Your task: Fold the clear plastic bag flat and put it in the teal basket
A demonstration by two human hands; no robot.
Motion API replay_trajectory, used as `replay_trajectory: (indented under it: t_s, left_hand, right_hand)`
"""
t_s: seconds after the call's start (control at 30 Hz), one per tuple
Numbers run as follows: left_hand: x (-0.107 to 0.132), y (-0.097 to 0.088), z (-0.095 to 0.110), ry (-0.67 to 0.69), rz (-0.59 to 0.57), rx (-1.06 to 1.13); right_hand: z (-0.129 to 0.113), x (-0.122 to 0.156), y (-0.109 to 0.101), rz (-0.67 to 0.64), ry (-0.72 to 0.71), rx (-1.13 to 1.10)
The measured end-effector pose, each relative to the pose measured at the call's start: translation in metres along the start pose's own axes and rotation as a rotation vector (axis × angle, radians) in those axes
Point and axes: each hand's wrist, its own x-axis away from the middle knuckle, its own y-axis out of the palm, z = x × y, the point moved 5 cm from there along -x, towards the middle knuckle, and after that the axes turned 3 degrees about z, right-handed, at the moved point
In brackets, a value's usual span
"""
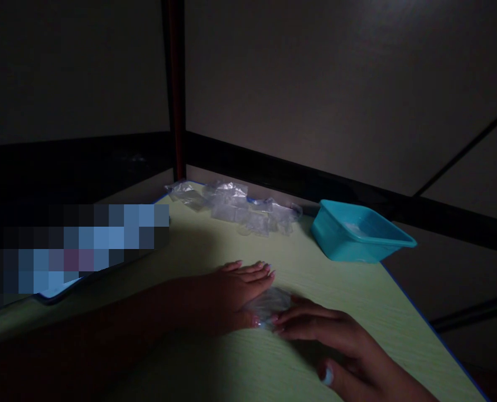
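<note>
Small clear bag [271, 306] lies flat on the table [399, 329], about mid-surface, closer to the near edge than the far one. It sits right between the hands. The left hand [235, 293] lies over its left side and the right hand [332, 340] touches it with fingertips from the near-right. Both hands are flat with fingers straight, neither clamped on anything. Long axis seems left-right, but it's too dim to be sure. Left hand overlaps it more. Pile of clear bags [231, 204] at the far edge and teal tub [348, 245] at the far right edge, both well apart.
</note>
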Motion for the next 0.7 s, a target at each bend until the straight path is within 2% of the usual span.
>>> replay_trajectory:
  t_s: [0.3,0.47,0.7]
  left_hand:
    - [0.000,0.002,0.000,0.016,0.027,-0.035]
    - [0.001,-0.002,0.003,0.000,0.017,-0.029]
    - [0.001,-0.005,0.006,-0.008,0.056,-0.036]
  right_hand:
    - [-0.002,-0.001,-0.005,0.043,-0.042,0.059]
    - [0.000,0.003,-0.008,0.058,0.004,0.028]
    - [0.001,-0.003,-0.010,0.187,0.111,0.068]
